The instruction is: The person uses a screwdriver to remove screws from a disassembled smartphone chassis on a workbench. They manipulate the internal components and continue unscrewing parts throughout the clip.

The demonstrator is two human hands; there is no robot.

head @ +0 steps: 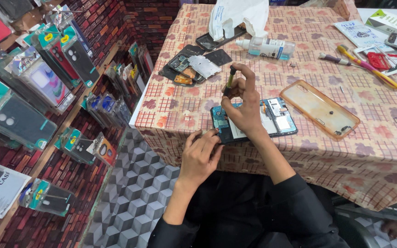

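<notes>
Your right hand (pixel 241 103) pinches a screwdriver (pixel 229 81) upright over the opened phone (pixel 279 120); your left hand (pixel 201 154) steadies the phone's near corner on the patterned tablecloth (pixel 368 151). Left of the phone, packaged cases (pixel 33 87) line a brick wall.

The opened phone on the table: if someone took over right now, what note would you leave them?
Right hand: pinches a small screwdriver upright, tip down on the opened phone.
Left hand: steadies the phone's near edge at the table's front.
Already off: dark back cover and metal shield pieces lie behind; clear orange case lies to the right.
Left: the phone's board is still in place.
</notes>
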